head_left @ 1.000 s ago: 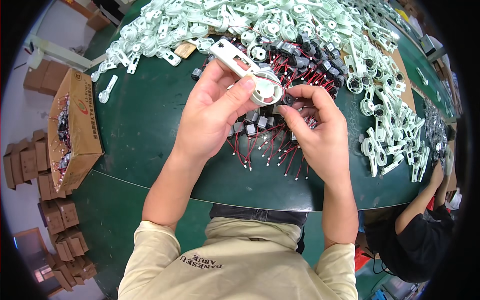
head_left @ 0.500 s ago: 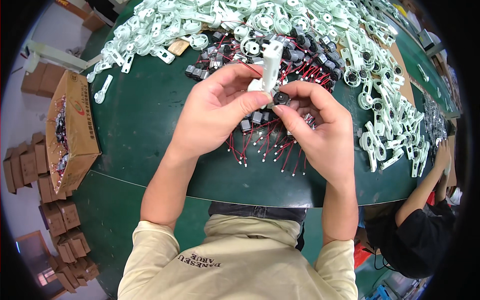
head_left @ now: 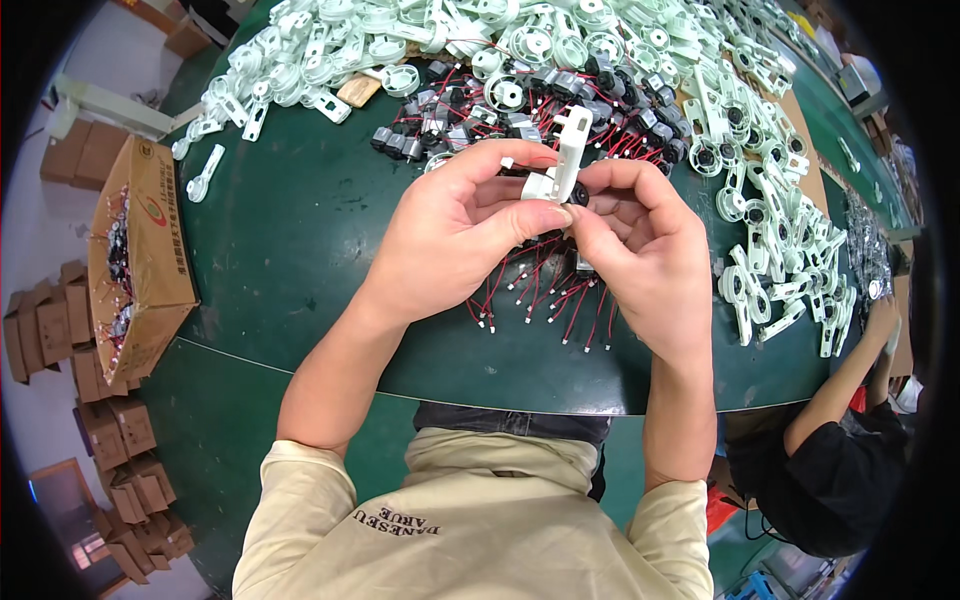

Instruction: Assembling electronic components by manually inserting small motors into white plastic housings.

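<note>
- Your left hand (head_left: 430, 240) is clamped on a pale green-white plastic part (head_left: 571, 150) with a long, slim arm, your thumb pressed near its lower end.
- Small and blocky, a white plastic connector (head_left: 507, 162) pokes out above those left fingers; it could get snagged or tugged if you shift your grip without clearing it.
- Between your two hands, the part stands roughly upright, lifted above the dark green tabletop (head_left: 330, 270); uneven pressure from one side could tip it askew.
- Your right hand (head_left: 650, 230) appears pinched on a round black plastic piece (head_left: 580, 192) just beside the part; whether the two are joined, I cannot tell. A crooked push could make the piece slip out.
- Farther right, pale green plastic pieces with ring-shaped ends (head_left: 780, 220) lie loosely heaped; your forearm, swung outward, might scatter them.
</note>
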Available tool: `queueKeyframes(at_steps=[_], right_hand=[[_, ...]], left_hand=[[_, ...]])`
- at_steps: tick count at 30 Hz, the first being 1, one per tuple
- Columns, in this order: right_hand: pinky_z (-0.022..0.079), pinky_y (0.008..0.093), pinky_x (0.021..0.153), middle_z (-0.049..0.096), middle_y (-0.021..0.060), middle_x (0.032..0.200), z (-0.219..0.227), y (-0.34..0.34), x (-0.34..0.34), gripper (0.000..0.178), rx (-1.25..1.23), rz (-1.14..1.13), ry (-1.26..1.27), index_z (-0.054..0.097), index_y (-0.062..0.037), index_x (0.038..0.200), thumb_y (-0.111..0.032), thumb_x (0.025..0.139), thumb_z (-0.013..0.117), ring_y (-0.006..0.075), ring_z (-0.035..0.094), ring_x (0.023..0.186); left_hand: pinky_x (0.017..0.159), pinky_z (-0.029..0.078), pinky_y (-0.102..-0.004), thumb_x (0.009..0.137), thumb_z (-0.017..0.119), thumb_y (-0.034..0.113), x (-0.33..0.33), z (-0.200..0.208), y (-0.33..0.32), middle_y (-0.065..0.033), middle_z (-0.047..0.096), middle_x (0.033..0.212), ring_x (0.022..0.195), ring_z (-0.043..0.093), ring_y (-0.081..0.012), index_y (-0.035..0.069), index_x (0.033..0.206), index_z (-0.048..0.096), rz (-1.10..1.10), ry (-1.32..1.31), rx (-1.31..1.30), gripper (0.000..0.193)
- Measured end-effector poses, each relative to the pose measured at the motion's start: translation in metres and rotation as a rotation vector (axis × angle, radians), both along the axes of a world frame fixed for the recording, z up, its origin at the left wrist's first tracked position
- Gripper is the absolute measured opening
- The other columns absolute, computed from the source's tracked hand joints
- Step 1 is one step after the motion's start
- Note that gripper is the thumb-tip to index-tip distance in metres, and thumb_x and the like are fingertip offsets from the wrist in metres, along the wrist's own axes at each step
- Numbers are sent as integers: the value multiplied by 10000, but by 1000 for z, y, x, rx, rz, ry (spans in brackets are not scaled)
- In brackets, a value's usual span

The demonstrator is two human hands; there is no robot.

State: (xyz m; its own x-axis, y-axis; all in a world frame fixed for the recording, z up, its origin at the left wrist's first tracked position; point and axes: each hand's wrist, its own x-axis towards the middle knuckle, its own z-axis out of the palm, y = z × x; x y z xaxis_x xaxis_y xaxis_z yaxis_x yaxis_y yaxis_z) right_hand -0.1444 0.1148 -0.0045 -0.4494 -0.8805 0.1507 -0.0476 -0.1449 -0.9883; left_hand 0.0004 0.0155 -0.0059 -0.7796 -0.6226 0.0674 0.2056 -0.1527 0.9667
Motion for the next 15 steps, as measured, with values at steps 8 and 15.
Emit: queueKeyframes(at_steps=[8, 15], right_hand=[[515, 218, 714, 626, 57, 930, 4, 0, 0, 213, 78, 64, -114, 556, 34, 1013, 13, 827, 658, 85, 614, 831], [497, 211, 671, 591, 40, 927, -10, -6, 4, 212, -7, 32, -197, 565, 20, 982, 20, 809, 689, 70, 582, 782]], left_hand=[[855, 517, -273, 885, 617, 14, 0, -5, -2, -92, 629, 1055, 972, 619, -148, -34, 1180, 536, 27, 14, -51, 310], [860, 492, -280, 906, 610, 52, 1, -4, -3, -73, 628, 1080, 980, 601, -134, -35, 1189, 549, 34, -50, 35, 302]])
